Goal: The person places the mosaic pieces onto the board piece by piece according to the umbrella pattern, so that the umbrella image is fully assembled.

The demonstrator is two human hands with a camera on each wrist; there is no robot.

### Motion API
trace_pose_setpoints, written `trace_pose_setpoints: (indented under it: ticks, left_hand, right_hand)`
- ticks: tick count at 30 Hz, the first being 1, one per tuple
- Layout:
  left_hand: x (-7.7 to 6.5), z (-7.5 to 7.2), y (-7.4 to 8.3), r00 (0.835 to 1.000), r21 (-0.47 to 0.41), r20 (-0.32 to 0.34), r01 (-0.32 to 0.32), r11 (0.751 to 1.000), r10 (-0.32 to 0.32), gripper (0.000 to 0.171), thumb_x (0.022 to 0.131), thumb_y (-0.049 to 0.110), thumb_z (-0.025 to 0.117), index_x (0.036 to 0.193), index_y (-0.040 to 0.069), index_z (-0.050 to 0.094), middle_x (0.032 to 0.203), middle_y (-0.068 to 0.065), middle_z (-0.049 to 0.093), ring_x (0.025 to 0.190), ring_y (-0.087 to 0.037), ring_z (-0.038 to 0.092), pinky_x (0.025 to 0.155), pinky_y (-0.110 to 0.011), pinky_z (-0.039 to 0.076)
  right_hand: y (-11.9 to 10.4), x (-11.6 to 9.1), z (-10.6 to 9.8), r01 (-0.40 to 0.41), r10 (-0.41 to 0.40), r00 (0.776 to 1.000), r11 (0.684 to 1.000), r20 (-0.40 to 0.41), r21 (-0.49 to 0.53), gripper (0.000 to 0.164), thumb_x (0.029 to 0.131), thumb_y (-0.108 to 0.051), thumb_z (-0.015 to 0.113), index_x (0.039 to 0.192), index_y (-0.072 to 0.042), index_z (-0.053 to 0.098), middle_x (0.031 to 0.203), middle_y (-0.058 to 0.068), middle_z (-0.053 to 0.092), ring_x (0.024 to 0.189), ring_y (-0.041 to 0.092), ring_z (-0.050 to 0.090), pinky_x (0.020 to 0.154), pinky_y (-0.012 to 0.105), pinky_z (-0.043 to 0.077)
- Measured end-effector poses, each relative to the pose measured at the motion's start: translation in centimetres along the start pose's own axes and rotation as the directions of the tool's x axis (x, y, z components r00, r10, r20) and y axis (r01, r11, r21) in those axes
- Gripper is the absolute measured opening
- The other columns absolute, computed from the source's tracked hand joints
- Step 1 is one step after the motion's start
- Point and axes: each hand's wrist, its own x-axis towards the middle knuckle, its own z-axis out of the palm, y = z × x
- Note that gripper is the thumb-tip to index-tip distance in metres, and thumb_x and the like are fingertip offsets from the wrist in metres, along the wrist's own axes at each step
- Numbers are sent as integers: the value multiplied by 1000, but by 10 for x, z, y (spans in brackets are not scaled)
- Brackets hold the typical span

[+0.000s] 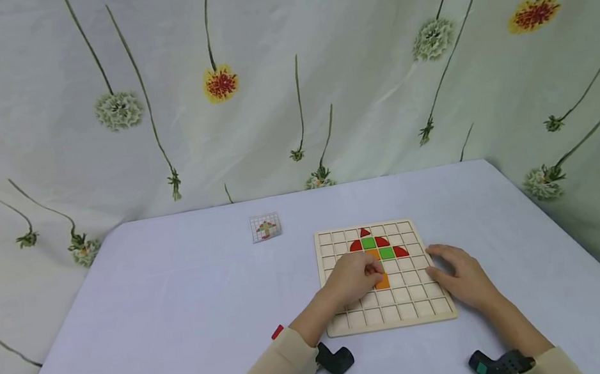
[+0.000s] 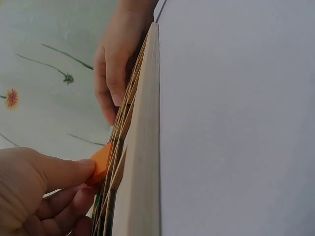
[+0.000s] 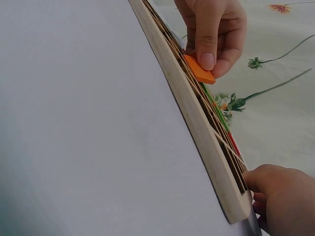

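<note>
A square wooden grid board (image 1: 417, 310) lies on the table. My left hand (image 1: 351, 279) reaches over it and pinches an orange square tile (image 3: 201, 71) between thumb and fingers. In the right wrist view that tile is tilted at the board's surface; whether it sits in a cell I cannot tell. At the board's right edge rests my right hand (image 1: 464, 275), its thumb (image 3: 263, 178) touching the rim. On the board are a red triangle (image 1: 364, 232), green squares (image 1: 387, 253), red rounded pieces (image 1: 400, 251) and another orange square (image 1: 372, 255), partly hidden by my left hand.
A small pattern card (image 1: 266, 227) with a coloured figure on a grid lies farther back, left of the board. Beside my left sleeve shows a small red object (image 1: 278, 332), too little visible to identify. Behind the table (image 1: 150, 313) hangs a flowered cloth (image 1: 265, 108).
</note>
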Motion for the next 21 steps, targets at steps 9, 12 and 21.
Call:
trace_pose_setpoints:
  ticks: [9,12,21]
  left_hand:
    - [-3,1,-1,999,14,33,17,1000,-17,8,88,11,73,80,13,74,75,10,55,74,-5,48,64,-19,43]
    - [-2,3,-2,999,11,32,10,1000,-10,7,88,11,73,80,13,73,75,10,55,73,-5,49,64,-19,43]
    - [-3,-2,-6,997,-28,72,-8,1000,10,9,87,7,72,82,15,71,76,12,58,74,-5,51,66,-20,44]
  right_hand:
    - [-3,-1,0,13,-13,1000,1000,-6,8,43,92,-14,65,129,6,56,136,27,51,130,45,41,105,60,30]
    - [-3,-1,0,14,-14,1000,1000,-5,9,43,92,-14,65,129,6,56,136,27,51,130,45,41,105,60,30]
    - [-4,-1,-1,10,-10,1000,1000,2,6,43,92,-16,65,129,5,56,136,26,51,130,45,40,105,60,29]
